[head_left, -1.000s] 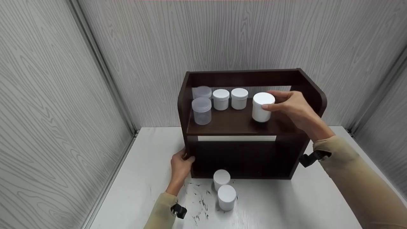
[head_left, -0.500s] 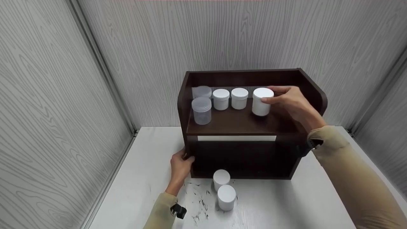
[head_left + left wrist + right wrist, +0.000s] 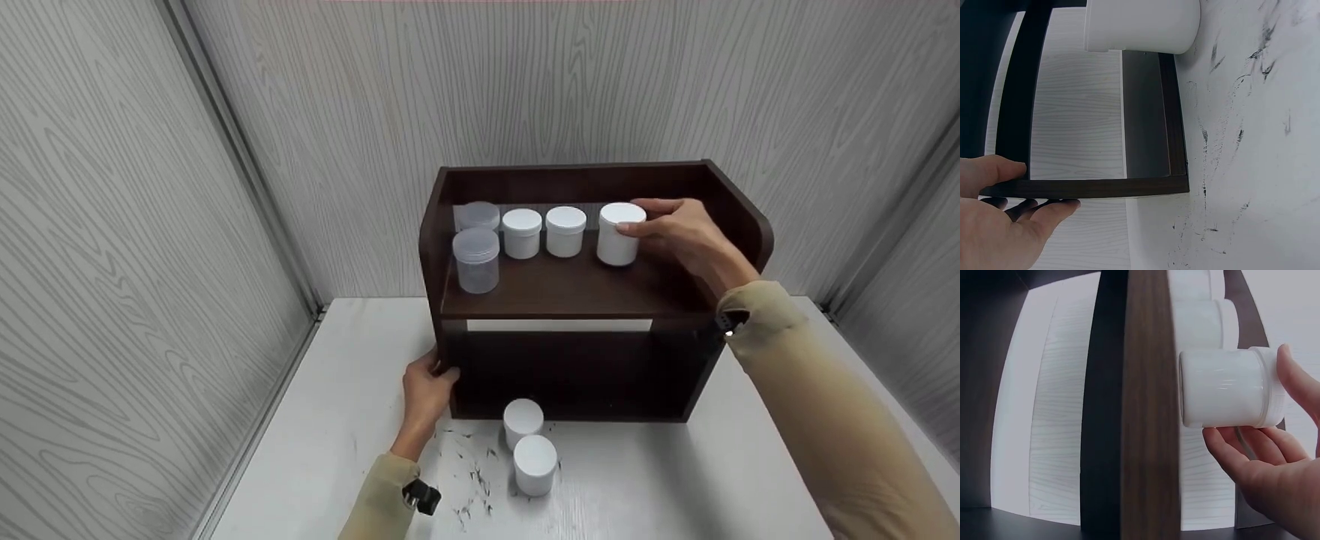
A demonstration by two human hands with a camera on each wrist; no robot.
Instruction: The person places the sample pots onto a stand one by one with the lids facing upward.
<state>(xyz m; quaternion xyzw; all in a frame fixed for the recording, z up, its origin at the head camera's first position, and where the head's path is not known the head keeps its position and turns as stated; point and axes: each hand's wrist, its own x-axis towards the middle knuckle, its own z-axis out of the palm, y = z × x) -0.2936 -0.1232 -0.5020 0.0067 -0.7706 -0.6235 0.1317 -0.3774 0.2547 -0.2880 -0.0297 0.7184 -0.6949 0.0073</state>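
Note:
My right hand point(image 3: 684, 234) holds a white lidded jar point(image 3: 618, 241) upright over the top shelf, thumb at the lid's front and fingers behind. In the right wrist view the jar point(image 3: 1224, 388) shows side-on, its base close to the shelf board point(image 3: 1151, 405). Left of it stand two smaller white jars point(image 3: 522, 235) and two translucent jars point(image 3: 477, 266). My left hand point(image 3: 427, 390) grips the left side panel of the dark brown rack point(image 3: 574, 318); in the left wrist view the thumb lies on the inner side and the fingers point(image 3: 1053, 216) outside.
Two white jars point(image 3: 535, 466) stand close together on the white tabletop point(image 3: 622, 487), just in front of the rack. Dark scuff marks point(image 3: 474, 480) lie to their left. Grey wood-grain panels point(image 3: 360, 150) enclose the table at the back and both sides.
My right hand has carried the white jar back, deeper over the top shelf, nearly in line with the smaller white jars. The left hand keeps its grip on the rack.

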